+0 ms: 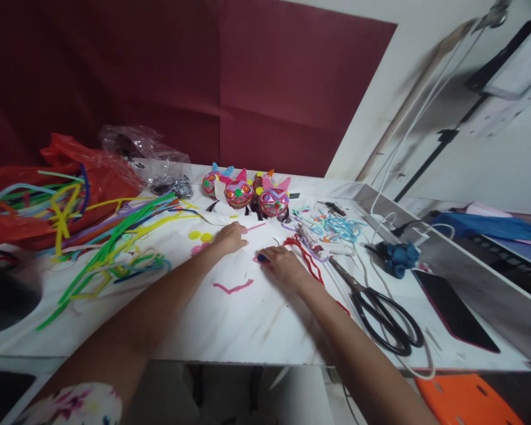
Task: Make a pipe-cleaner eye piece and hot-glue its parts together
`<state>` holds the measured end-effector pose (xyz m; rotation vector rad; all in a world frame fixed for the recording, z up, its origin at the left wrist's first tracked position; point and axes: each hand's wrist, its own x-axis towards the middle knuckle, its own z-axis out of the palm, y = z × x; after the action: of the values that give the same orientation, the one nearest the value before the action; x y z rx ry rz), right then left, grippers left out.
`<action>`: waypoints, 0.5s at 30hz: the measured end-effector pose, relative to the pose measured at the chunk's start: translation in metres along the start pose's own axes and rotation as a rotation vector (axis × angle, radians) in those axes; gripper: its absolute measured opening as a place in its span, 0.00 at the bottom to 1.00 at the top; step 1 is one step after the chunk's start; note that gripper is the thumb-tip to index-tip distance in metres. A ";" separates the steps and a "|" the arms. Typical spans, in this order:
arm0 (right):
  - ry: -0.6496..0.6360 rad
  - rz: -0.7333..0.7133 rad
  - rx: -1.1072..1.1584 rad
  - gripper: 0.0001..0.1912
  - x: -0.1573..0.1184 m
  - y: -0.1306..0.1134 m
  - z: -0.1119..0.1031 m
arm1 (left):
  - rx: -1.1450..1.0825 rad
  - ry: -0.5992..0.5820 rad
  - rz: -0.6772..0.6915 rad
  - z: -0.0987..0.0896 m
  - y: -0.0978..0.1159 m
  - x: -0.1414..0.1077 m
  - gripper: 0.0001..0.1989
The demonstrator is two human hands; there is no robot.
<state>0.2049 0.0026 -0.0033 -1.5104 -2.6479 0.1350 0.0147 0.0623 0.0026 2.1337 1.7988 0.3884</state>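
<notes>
the pink strip (253,226) is lying near the middle of the white table (243,330), its long axis pointing between two and three o'clock. the left hand (231,238) is bending over its near end — pinching or only touching, i cannot tell. toward four o'clock, the right hand's (283,264) fingers are pressing around a dark blue piece (262,258). i'm judging this as positioning the strip; the next move is probably calling for steady fingertips. round figures (274,202) are sitting toward twelve, scissors (359,288) toward four.
</notes>
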 end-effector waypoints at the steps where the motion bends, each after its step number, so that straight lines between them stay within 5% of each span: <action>1: 0.009 0.001 0.001 0.17 -0.001 0.000 0.002 | 0.030 -0.007 -0.011 0.000 0.001 0.003 0.18; 15: 0.183 0.049 0.031 0.18 -0.012 0.002 0.005 | 0.176 -0.039 -0.270 -0.023 0.002 0.052 0.19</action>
<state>0.2120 -0.0073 -0.0085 -1.5012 -2.4573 0.0389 0.0162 0.1149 0.0242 1.9517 2.1315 0.1246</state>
